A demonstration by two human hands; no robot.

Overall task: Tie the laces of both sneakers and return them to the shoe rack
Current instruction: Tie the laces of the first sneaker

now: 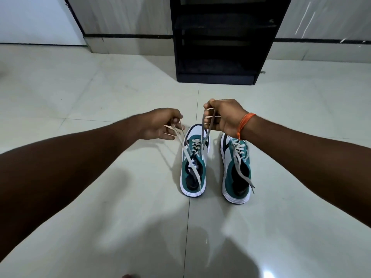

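Observation:
Two white and teal sneakers stand side by side on the floor, toes pointing away from me. My left hand point(160, 125) pinches one lace end of the left sneaker point(194, 167), pulling it up and to the left. My right hand point(222, 116) grips the other lace end point(208, 125) of the same sneaker, lifted above its toe. The two lace ends cross over the sneaker's tongue. The right sneaker point(236, 173) lies untouched, its loose laces point(244, 173) trailing down past the heel. An orange thread band sits on my right wrist.
A black shoe rack point(218, 75) with dark open shelves stands against the wall straight ahead, behind the sneakers. Pale glossy floor tiles point(100, 97) spread all around. A light wall with a dark baseboard runs along the back.

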